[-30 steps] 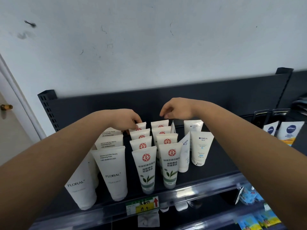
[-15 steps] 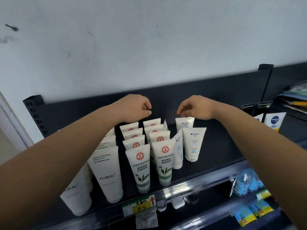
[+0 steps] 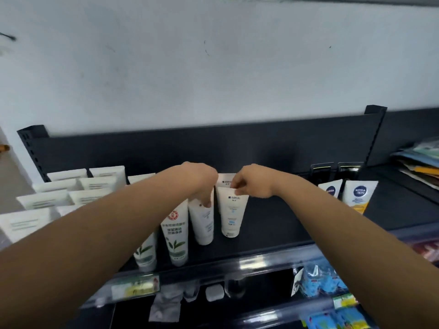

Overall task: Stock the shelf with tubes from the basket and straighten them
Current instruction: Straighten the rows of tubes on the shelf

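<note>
Now | left hand (image 3: 200, 184) pinches tilted white plastic tube (image 3: 203, 224) | right hand (image 3: 251, 184) pinches upright white blue-print tube (image 3: 231, 214) | two green-leaf tubes (image 3: 175, 236) beside | black metal shelf (image 3: 273, 224)

Light: even, soft indoor light, brightest on the pale wall (image 3: 213, 74) ahead of me.
Shadows: faint; the dark shelf (image 3: 280, 224) stays dim.
Glare: white streaks on the clear shelf-edge strip (image 3: 251, 263).
Blur: the whole view is smeared; tube print at far left is unreadable.
Distortion: wide-angle bend; my forearms balloon at the lower corners.
</note>
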